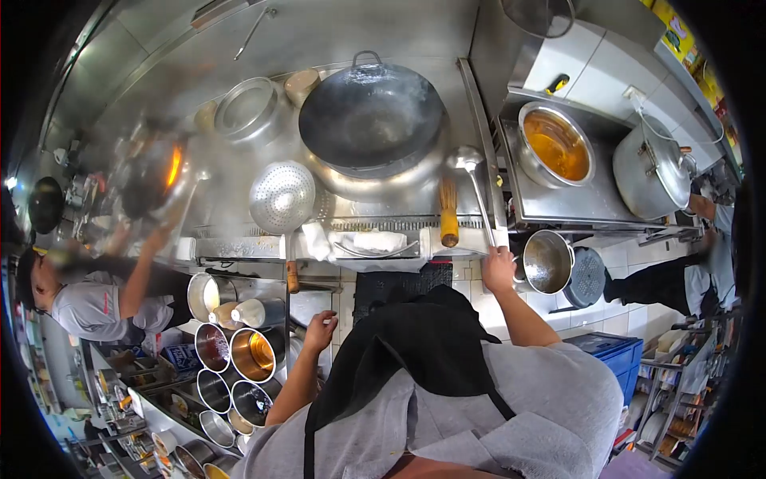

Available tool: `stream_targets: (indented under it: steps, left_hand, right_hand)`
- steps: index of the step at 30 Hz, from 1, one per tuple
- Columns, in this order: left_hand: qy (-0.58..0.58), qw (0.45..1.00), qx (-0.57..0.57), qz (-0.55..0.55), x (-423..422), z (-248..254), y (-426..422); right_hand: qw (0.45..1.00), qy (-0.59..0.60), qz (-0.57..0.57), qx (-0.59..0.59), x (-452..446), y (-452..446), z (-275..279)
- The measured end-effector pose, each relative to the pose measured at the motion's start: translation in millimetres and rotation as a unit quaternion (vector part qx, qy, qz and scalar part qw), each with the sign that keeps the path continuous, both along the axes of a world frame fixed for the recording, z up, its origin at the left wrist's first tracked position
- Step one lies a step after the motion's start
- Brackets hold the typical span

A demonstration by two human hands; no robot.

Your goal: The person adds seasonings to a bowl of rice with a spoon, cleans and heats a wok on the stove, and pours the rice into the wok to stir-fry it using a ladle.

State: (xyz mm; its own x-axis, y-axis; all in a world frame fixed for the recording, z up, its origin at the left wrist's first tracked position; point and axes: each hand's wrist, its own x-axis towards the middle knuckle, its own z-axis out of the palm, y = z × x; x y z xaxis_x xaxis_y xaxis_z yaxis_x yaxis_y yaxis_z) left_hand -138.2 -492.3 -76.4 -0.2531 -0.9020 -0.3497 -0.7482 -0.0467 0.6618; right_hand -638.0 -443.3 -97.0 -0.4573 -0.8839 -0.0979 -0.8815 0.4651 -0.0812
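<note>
Ladle (476,185) at the right of the cooktop, just beside the wok (372,120). Long axis runs far to near, slanting slightly right toward the near end: bowl at the far end, handle tip at the near edge. Right hand (499,270) meets that tip—fingers wrapped around it, grasping. Left hand (321,330) is in front of the cooktop, near and to the left, fingers half curled; cannot tell whether anything is pinched in it.

Wok sits on the burner, loop handle on its far side, a thin haze over it. Brush (448,213) lies left of the ladle, roughly parallel, bristles far, yellow handle near. Perforated strainer (282,196) left of the wok, wooden handle pointing near and overhanging the edge.

Surface: metal cooktop (399,209), shiny, with a slotted strip along the near side. White cloth (380,242) at the near edge.

Room: right counter bears a bowl of orange liquid (558,146) and a lidded pot (653,168). Near left, a cluster of sauce pots (254,354). Far left, another person (100,307) beside a flame (174,165)—steam blurs that area. Pale tiled floor (618,321).
</note>
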Motion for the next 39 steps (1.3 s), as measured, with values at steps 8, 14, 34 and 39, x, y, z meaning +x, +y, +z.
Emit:
stream_targets:
  steps: [8, 14, 34, 39]
  left_hand:
    - [-0.057, 0.998, -0.013, 0.036, 0.3, -34.9, 104.8]
    - [-0.07, 0.986, 0.144, 0.053, 7.9, 5.2, 204.6]
    - [0.031, 0.943, 0.213, 0.254, 52.6, 12.6, 233.8]
    - [0.05, 0.956, 0.188, 0.218, 84.7, 11.7, 230.0]
  right_hand:
    - [0.898, -0.343, 0.031, 0.274, 21.9, -37.2, -185.1]
    - [0.926, -0.322, -0.064, 0.188, 29.5, -68.5, -284.8]
    - [0.926, -0.312, -0.126, 0.173, 41.0, -73.5, -289.9]
    - [0.927, -0.294, -0.147, 0.181, 42.6, -76.6, -287.8]
